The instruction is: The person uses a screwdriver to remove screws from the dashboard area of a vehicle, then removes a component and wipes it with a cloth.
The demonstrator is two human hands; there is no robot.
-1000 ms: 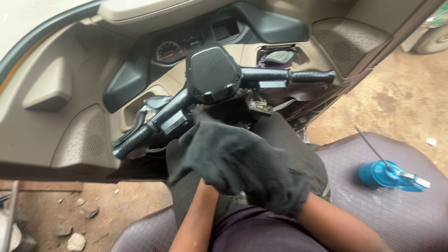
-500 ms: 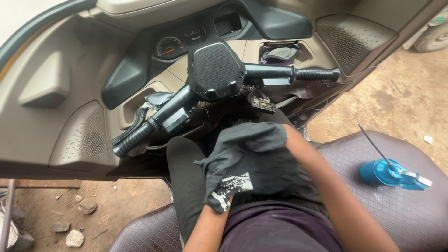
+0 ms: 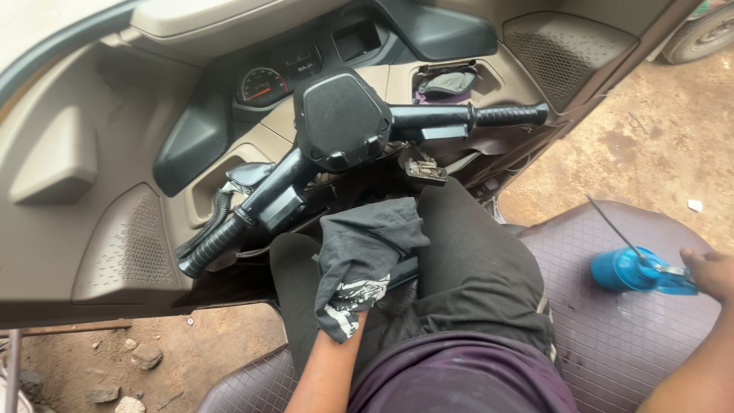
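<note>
A dark grey rag (image 3: 363,256) with a white print is wrapped over my left hand (image 3: 359,264), which rests on my left thigh just below the black handlebar (image 3: 336,138). The rag hides the fingers. My right hand (image 3: 709,273) is out at the right edge of the view, on the seat, touching the trigger end of a blue oil can (image 3: 631,269) with a thin black spout. The can lies on its side on the maroon quilted seat (image 3: 612,336).
A beige dashboard (image 3: 99,183) with a round gauge (image 3: 261,84) fills the upper view. The left grip (image 3: 210,248) and right grip (image 3: 508,115) stick out from the handlebar hub. Dirt ground (image 3: 657,138) lies to the right, with stones (image 3: 141,356) at lower left.
My right hand left the rag on my lap and reached right to the blue oil can. The left hand stays under the rag, which shifted slightly left.
</note>
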